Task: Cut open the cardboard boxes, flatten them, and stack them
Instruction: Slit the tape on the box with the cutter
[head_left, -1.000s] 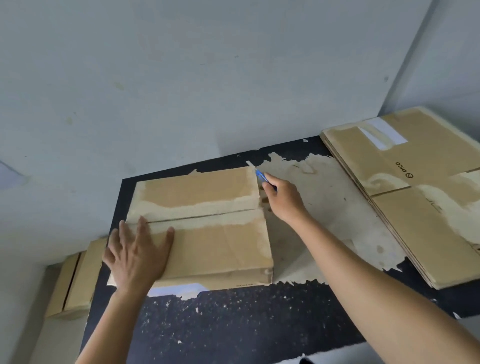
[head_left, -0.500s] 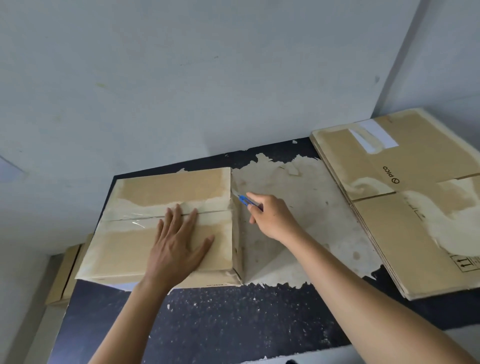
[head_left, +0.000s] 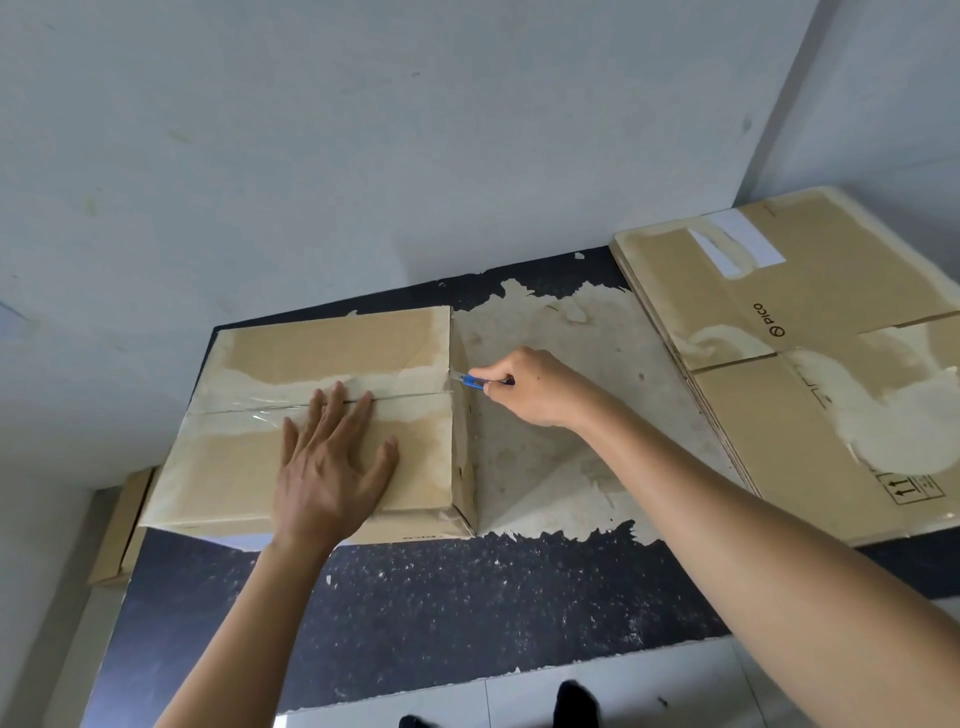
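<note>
Sealed brown cardboard box w/ clear tape over its top seam (head_left: 322, 348) sits on the black speckled work surface (head_left: 415, 613), at approx 9 o'clock from frame centre. Box is closed, both top flaps down, tape looks intact along the seam.

L hand (head_left: 332, 462) lies flat on the box top, fingers spread and straight, tips reaching the seam. It grips nothing, just presses the box down.

R hand (head_left: 535, 387) is at 3 o'clock of the box, fingers curled round a small blue utility knife (head_left: 472, 382). Blade tip points to 9 o'clock and touches the box's right top edge, right where the seam ends.

Progress: stack of flattened brown cardboard sheets w/ PICO print (head_left: 810, 364) lies at 2-3 o'clock, so several boxes look done. Current box is at step one, the cut is prob only starting; slitting the tape, opening flaps, flattening and stacking are all left for it. Another brown cardboard piece (head_left: 124, 525) shows at 8 o'clock, beside and below the surface edge; can't tell if it's flat or still to do.

Dark shoes (head_left: 574, 701) at 6 o'clock on pale floor tiles.
</note>
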